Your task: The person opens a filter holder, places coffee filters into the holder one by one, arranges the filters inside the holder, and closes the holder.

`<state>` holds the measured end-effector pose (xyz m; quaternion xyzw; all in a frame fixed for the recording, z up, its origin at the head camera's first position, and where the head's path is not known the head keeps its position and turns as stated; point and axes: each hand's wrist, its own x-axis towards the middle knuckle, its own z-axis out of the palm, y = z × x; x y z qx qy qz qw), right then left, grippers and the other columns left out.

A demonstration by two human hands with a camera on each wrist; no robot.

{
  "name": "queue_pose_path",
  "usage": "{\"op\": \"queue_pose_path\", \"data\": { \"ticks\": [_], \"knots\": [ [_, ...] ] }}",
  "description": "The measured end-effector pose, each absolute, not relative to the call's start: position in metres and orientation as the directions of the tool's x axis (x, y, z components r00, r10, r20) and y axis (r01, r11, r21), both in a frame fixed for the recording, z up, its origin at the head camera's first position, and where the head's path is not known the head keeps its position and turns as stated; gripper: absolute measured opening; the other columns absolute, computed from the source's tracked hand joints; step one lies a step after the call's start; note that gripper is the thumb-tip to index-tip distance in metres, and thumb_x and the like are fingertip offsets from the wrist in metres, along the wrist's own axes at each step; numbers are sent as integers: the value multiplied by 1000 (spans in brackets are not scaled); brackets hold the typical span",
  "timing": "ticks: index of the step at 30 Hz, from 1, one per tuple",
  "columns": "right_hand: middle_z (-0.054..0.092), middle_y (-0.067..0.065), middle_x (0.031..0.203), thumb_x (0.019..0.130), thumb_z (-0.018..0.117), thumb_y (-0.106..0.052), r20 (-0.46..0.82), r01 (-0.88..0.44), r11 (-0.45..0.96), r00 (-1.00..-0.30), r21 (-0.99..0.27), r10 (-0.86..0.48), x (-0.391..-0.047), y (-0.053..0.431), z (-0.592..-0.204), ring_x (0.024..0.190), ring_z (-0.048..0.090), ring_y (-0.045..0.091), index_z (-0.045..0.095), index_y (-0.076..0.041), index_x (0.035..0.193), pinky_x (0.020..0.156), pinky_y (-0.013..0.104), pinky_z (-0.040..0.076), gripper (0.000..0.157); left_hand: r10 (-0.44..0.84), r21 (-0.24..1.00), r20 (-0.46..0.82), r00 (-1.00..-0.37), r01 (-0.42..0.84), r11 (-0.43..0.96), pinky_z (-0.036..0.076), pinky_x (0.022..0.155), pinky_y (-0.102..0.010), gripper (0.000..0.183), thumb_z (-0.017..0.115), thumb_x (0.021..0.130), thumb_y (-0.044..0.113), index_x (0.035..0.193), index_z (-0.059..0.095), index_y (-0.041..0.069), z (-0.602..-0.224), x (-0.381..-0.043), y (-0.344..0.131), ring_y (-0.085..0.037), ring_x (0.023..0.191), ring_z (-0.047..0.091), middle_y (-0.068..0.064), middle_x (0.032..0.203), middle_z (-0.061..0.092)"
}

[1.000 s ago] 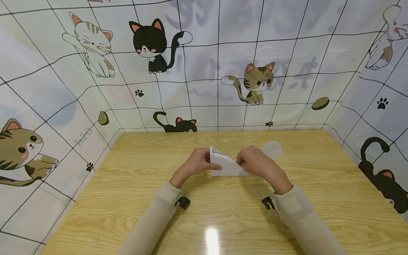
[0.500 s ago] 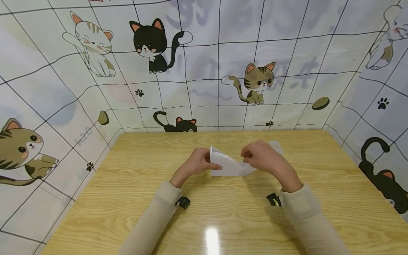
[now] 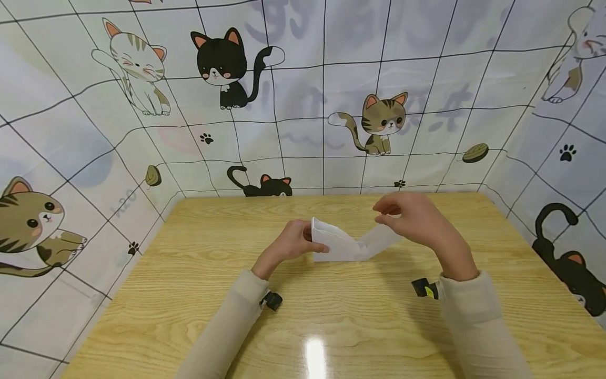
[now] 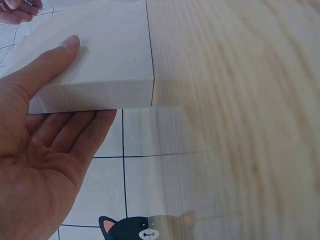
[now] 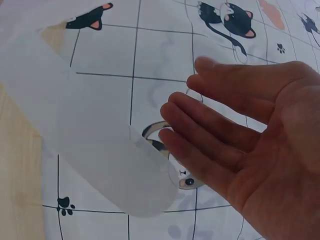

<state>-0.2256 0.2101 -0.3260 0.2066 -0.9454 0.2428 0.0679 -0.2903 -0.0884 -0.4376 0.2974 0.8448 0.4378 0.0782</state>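
A white box-like holder (image 3: 337, 247) with a sloping open top stands on edge on the table. My left hand (image 3: 294, 241) grips its left end, thumb (image 4: 57, 60) on the near face and fingers behind it. From the holder's right end a pale, translucent strip (image 3: 382, 238) slants up and to the right. In the right wrist view that strip (image 5: 105, 145) has a rounded end. My right hand (image 3: 418, 217) is raised beside the strip's upper end, overlapping it in the head view. Its fingers are extended and apart, with nothing between them, as the right wrist view shows.
The wooden table (image 3: 284, 337) reaches back to a cloth (image 3: 303, 126) printed with cats and grid lines, which hangs on three sides. Small black cameras (image 3: 271, 301) are strapped at both wrists, below the light sleeves (image 3: 232, 321).
My right hand has moved from the holder's top edge rightward and up, with its fingers opening out. More of the strip shows now. The left hand and holder have stayed put.
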Motion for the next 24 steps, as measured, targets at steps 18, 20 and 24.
{"op": "queue_pose_path", "data": {
  "ticks": [18,20,24],
  "knots": [
    [64,22,136,87,83,-14,89,-371,782,-921,-501,-380,-235,253,-330,125,59,41,60,0,135,101,60,51,56,577,784,128,-807,438,440,60,78,-28,38,88,84,21,118,75,9,-438,-291,-89,-13,90,77,-7,108,80],
    [64,23,133,86,83,-14,78,-365,776,-921,-514,-382,-238,258,-333,122,60,41,60,2,134,98,57,55,56,576,785,126,-807,436,440,61,79,-28,38,88,84,21,118,75,9,-438,-291,-89,-14,91,77,-8,109,80],
    [65,25,130,86,85,-15,44,-342,766,-923,-544,-381,-242,268,-339,118,63,42,58,4,133,90,52,59,58,573,786,122,-810,432,443,60,78,-27,38,89,84,20,117,75,9,-438,-291,-88,-13,91,77,-7,108,80]
  ]
}}
